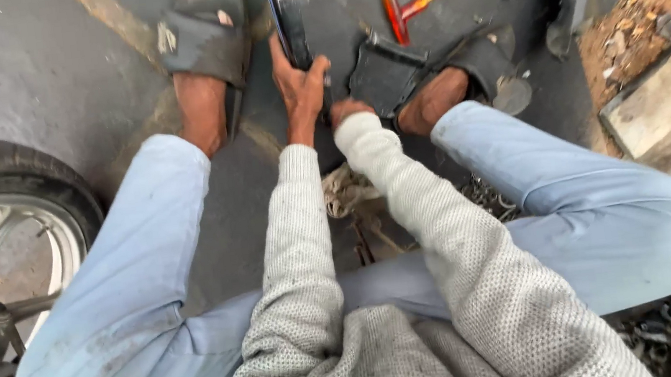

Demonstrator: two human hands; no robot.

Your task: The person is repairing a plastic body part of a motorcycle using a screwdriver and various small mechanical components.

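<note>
Grey concrete floor (19, 73) under a seated person whose two hands meet on a dark flat metal bar between the feet.

At the far left a wheel with a black tyre (23, 178) and silver spokes stands beside the left knee. A left foot in a dark sandal (204, 31) rests on the floor. Just right of it the left hand (301, 91) has its grip closed around the dark metal bar (290, 8), which runs upward from the hand to the top edge of the view. The right hand (346, 113) sits just beside and below the left, mostly hidden by its knitted sleeve, so whether its grip is closed cannot be told. Further right lies the right sandal (390, 73), then a red-handled screwdriver (416, 7) on the floor, well apart from the hands, and rubble with a stone slab (663, 105) at the right.
</note>
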